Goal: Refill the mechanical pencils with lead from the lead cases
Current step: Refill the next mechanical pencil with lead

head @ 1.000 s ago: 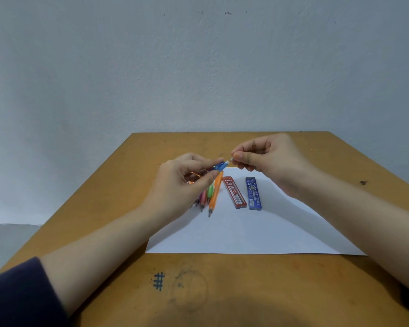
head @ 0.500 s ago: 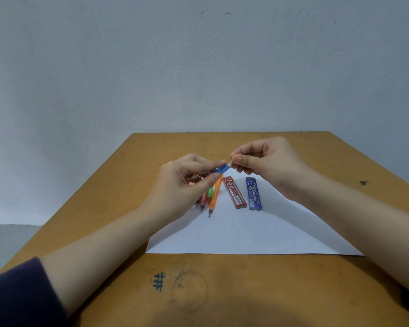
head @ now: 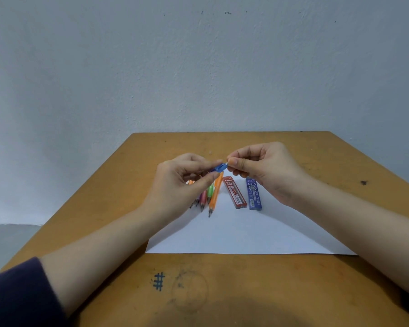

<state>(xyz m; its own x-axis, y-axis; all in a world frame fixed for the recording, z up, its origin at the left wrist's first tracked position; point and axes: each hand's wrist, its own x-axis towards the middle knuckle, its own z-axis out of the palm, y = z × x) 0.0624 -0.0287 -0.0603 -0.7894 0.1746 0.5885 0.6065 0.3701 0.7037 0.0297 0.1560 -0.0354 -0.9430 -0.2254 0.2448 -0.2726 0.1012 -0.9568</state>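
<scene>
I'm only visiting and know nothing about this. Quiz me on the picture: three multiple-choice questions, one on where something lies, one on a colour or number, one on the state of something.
1. Where does the red lead case lie?
A. Between the orange pencil and the blue lead case
B. Off the paper, by the hash mark
C. In the right hand

2. How many lead cases lie on the paper?
A. One
B. Two
C. Four

3. What is the left hand doing?
A. Resting flat on the table
B. Lying open and empty
C. Pinching a blue pencil above the table

Answers: 1 A, the orange pencil is left of it and the blue case right. 2 B, one red and one blue. 3 C, its fingers close on the pencil, with the right hand's fingertips at its end.
</scene>
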